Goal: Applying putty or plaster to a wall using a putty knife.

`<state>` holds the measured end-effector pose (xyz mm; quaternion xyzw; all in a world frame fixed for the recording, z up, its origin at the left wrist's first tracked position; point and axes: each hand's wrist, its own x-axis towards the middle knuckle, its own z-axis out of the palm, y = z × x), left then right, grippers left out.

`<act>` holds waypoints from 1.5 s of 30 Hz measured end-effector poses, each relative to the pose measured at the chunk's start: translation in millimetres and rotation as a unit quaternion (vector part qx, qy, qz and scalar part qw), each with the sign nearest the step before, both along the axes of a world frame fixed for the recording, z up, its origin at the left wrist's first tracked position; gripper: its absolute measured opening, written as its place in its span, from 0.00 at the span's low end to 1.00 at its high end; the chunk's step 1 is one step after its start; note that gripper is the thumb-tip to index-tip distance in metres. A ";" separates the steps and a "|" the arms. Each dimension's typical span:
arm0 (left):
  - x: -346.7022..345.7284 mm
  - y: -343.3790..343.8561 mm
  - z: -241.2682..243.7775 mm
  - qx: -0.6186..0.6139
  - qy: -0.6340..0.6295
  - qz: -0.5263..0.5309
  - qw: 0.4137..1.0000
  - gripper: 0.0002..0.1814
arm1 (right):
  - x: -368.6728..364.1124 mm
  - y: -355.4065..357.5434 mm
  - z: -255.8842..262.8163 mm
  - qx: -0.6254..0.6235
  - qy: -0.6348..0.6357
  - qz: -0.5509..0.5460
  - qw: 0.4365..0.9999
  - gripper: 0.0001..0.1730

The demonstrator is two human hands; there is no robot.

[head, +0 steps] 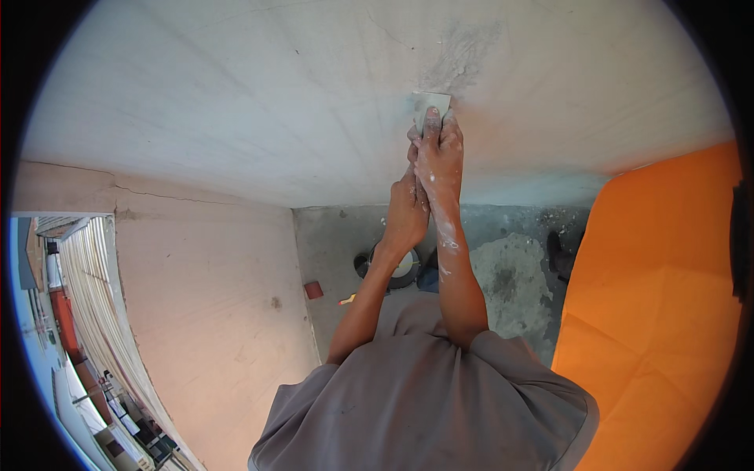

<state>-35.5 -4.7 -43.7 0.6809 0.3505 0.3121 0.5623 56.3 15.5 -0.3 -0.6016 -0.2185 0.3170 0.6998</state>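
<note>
Both of my arms reach out to a pale plastered wall (247,106). My right hand (440,150), dusted with white, grips a small light flat scraper or spreader blade (432,103), thumb on its face. The blade's far edge lies at the wall, just below a rough grey patch (462,56). Close beside it my left hand (409,197) meets the right hand near the wrist; its fingers are partly hidden, and whether they hold anything cannot be told.
On the concrete floor (336,229) below stand a dark round bucket (406,268), a red square piece (313,289) and a yellow-handled tool (347,299). An orange sheet (642,282) hangs at right, a dark shoe (555,250) beside it. A window opening is at left.
</note>
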 end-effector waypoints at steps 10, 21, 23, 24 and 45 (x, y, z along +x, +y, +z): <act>20.5 -9.5 -15.1 -0.059 -0.096 -0.006 0.994 0.18 | 15.6 -6.2 0.8 -0.048 -0.101 0.032 0.993 0.23; 22.4 -9.8 -15.3 -0.018 -0.088 -0.010 0.996 0.20 | 14.9 -7.7 6.6 -0.055 -0.121 0.017 0.991 0.21; 21.7 -9.7 -15.8 -0.022 -0.081 -0.005 0.996 0.19 | 16.4 -5.6 4.9 -0.044 -0.111 0.019 0.993 0.21; 21.9 -10.0 -15.1 -0.024 -0.081 -0.007 0.996 0.19 | 17.0 -5.5 4.3 -0.033 -0.102 0.025 0.994 0.22; 1.8 3.3 27.1 -0.297 -0.207 -0.023 0.932 0.17 | 21.2 -38.1 8.7 0.036 -0.152 0.212 0.965 0.21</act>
